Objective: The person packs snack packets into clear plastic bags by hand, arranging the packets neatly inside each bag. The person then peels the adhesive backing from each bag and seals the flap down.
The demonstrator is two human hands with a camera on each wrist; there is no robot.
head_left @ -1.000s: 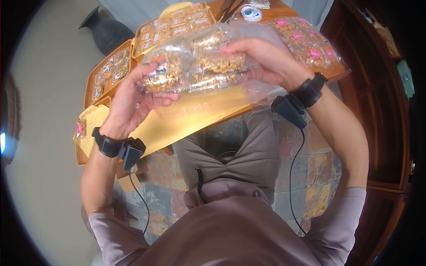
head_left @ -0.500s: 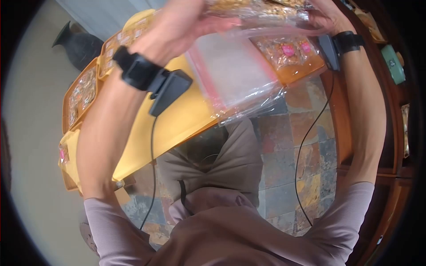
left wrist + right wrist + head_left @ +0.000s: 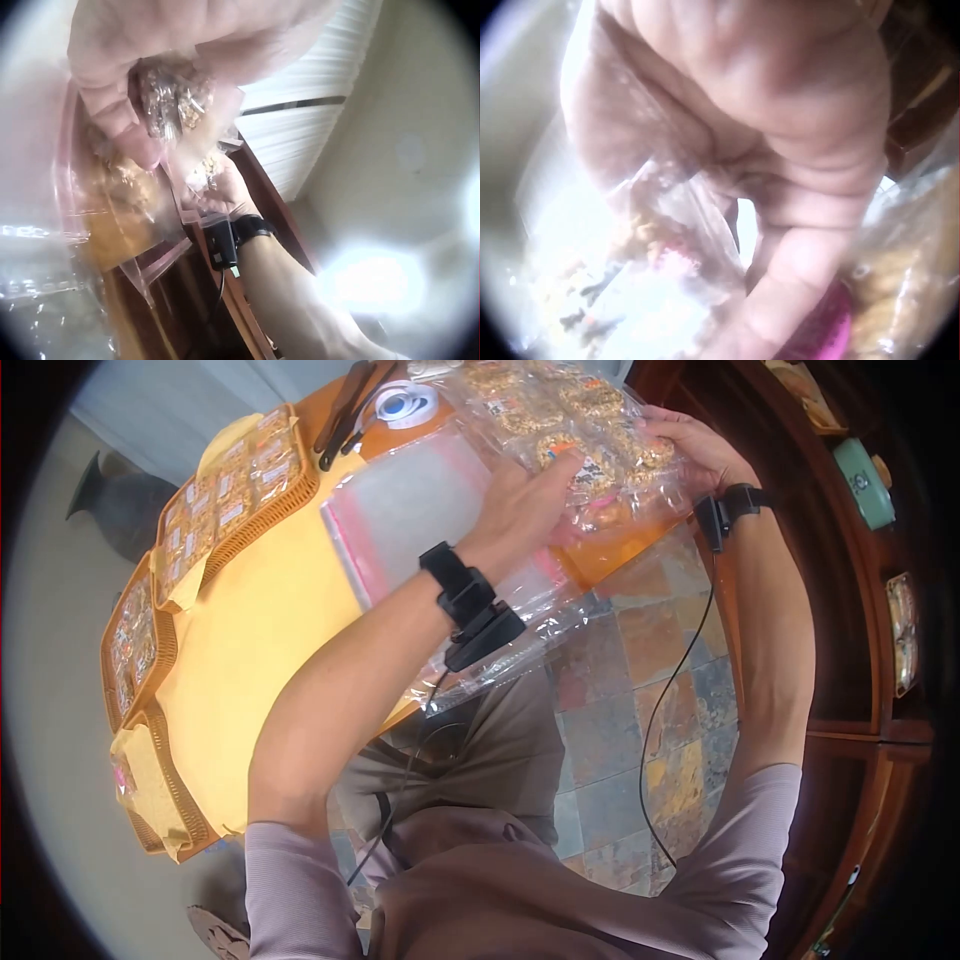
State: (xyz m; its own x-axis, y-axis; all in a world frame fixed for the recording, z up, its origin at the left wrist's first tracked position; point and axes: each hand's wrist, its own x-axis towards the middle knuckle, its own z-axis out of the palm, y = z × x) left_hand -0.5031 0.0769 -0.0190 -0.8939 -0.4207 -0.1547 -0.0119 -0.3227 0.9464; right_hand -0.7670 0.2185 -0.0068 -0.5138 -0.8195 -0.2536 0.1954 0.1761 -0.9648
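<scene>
A large clear plastic bag point(image 3: 590, 400) with several packets of brown, nutty clusters lies over the far right of the table, pink-labelled packs beneath it. My left hand point(image 3: 525, 510) grips its near edge, thumb on top; in the left wrist view the fingers curl beneath the packets point(image 3: 176, 101). At the bag's right edge my right hand point(image 3: 695, 445) holds the plastic between thumb and fingers. Close up in the right wrist view, clear film point(image 3: 697, 202) runs into that hand beside a blurred packet. Left of the bag lies a stack of flat, empty clear bags point(image 3: 410, 500) with pink strips, partly under my left forearm.
Wicker baskets point(image 3: 225, 545) of packets line the left side around a yellow sheet point(image 3: 270, 610). At the back are a white roll with a blue centre point(image 3: 400, 405) and black-handled tools point(image 3: 345, 415). A dark vase point(image 3: 115, 505) stands beyond; a wooden cabinet point(image 3: 840, 690) is at right.
The packet-filled bag has gone from over the yellow sheet to the table's far right, carried by both hands. It has come down onto the pink-labelled packs, and the view has turned rightward.
</scene>
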